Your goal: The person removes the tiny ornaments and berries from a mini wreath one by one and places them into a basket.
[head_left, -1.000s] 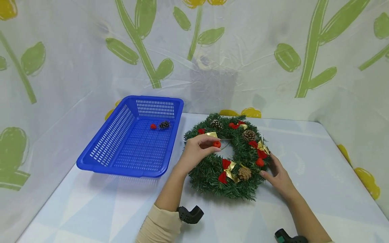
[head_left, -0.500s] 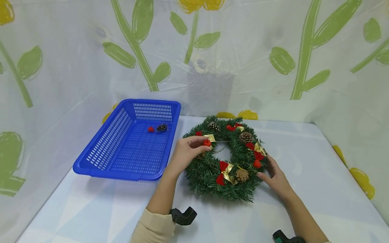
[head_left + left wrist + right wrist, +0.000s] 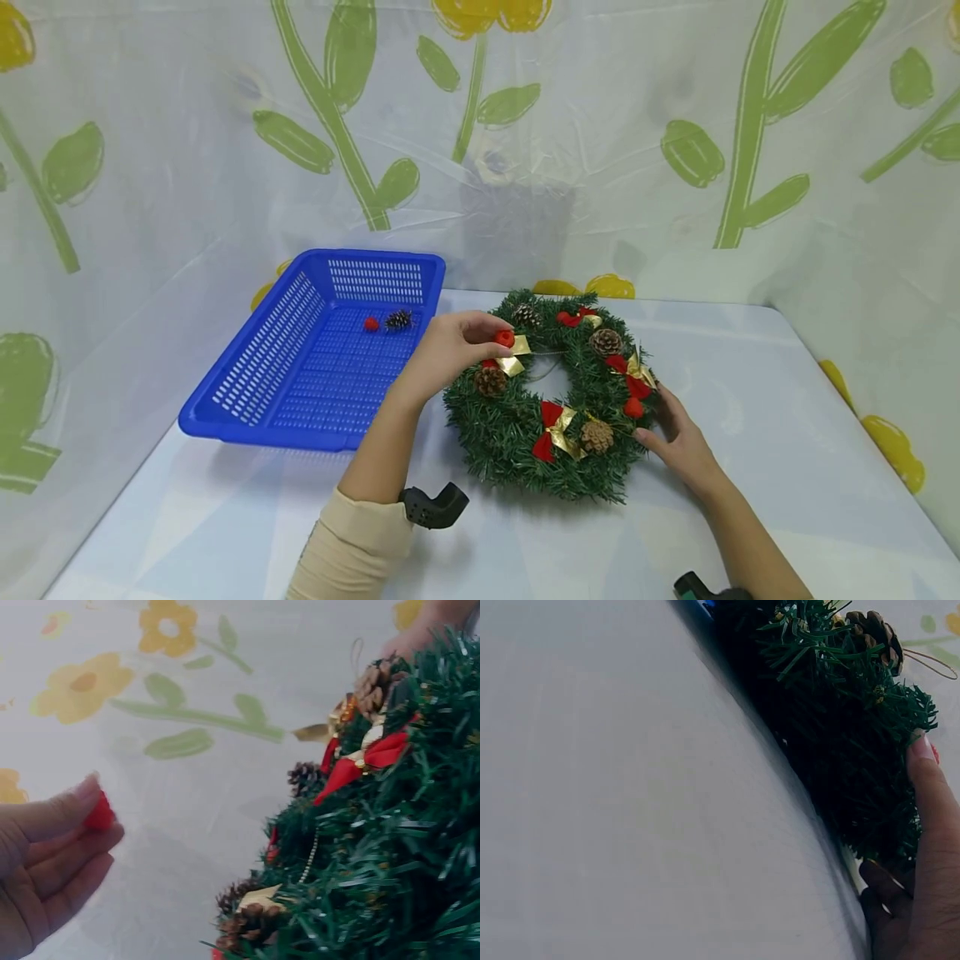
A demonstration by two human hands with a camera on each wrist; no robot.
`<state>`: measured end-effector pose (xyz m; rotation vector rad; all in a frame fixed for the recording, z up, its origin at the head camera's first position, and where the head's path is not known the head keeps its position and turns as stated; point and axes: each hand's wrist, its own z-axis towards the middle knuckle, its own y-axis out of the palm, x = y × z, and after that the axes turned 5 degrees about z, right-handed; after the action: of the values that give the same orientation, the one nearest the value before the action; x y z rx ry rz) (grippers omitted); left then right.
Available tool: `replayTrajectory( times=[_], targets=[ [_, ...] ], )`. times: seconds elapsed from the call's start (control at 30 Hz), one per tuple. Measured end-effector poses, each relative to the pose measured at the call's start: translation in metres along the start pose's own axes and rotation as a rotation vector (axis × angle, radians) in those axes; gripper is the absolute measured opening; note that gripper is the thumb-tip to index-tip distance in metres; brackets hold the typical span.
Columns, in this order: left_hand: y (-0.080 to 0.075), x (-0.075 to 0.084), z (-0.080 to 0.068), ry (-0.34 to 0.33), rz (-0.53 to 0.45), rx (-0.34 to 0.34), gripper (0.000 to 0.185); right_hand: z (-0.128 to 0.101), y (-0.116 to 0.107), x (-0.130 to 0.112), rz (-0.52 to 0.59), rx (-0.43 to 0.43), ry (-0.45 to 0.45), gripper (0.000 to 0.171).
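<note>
Fingers of the left hand (image 3: 450, 346) pinch a round red berry (image 3: 505, 337), now lifted higher, above the wreath's (image 3: 551, 396) upper left edge. The wreath lies flat mid-frame. The right hand (image 3: 678, 446), fingers straight, touches its right edge. The blue basket (image 3: 247, 392) at left holds a berry (image 3: 371, 324) and a pinecone (image 3: 398, 319).

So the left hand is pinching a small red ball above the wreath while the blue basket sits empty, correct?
Not empty: the head view shows the blue basket holding a red ball and a pine cone. The left hand does pinch a small red ball above the wreath.
</note>
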<state>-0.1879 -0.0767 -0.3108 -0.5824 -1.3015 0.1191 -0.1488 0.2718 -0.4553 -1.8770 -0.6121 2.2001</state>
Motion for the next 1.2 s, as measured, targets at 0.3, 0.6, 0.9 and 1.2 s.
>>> replayTrajectory(
  times=[0.3, 0.6, 0.9, 1.2],
  targets=[
    [-0.011, 0.010, 0.009, -0.011, 0.161, -0.192, 0.027, -0.001, 0.000, 0.001, -0.010, 0.007, -0.010, 0.082],
    [-0.032, 0.012, 0.021, -0.043, 0.136, -0.331, 0.029, -0.003, 0.001, 0.000, 0.019, 0.001, -0.009, 0.081],
    [-0.052, -0.003, 0.039, -0.045, 0.117, -0.416, 0.031, -0.001, 0.000, -0.001, 0.014, 0.003, -0.010, 0.082],
    [-0.073, -0.024, 0.049, -0.106, 0.114, -0.444, 0.034, -0.001, 0.000, -0.001, 0.022, 0.002, -0.007, 0.081]
  ],
)
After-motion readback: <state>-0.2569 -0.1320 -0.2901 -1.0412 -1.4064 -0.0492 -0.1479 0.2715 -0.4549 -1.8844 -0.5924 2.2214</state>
